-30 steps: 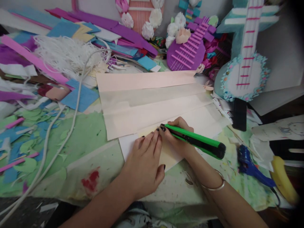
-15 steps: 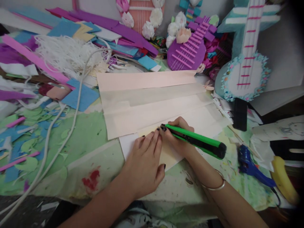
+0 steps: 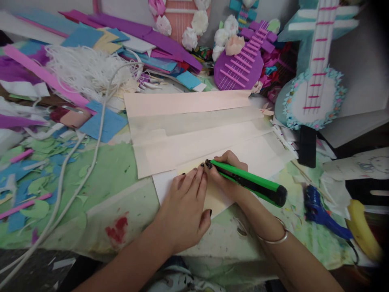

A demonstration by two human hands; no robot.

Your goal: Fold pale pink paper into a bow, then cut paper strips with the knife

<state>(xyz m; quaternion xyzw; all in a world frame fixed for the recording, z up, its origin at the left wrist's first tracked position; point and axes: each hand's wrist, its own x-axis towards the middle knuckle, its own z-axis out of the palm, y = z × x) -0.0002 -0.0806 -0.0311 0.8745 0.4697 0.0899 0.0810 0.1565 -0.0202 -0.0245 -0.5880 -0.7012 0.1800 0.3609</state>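
My left hand [image 3: 185,207] lies flat on pale cream paper, fingers stretched out, pressing it down. My right hand [image 3: 227,178] grips a green and black utility knife [image 3: 252,180] close to its front end. The knife slants, its rear end pointing to the right. Its tip meets the paper beside my left fingertips; the blade itself is hidden. Under both hands are a cream piece [image 3: 223,202] and a white sheet [image 3: 159,186]. Overlapping pale paper strips [image 3: 188,138] spread out just beyond them, a peach strip [image 3: 188,102] farthest back.
A white cord [image 3: 99,138] crosses the left side, among paper scraps [image 3: 36,186] and tangled white string [image 3: 88,69]. Decorated model instruments, one purple [image 3: 240,67] and one light blue [image 3: 316,95], stand at the back. A blue glue gun [image 3: 325,215] and a banana [image 3: 363,231] lie right.
The knife's rear end has shifted slightly left and down. My left hand stays in place, and the papers look unchanged.
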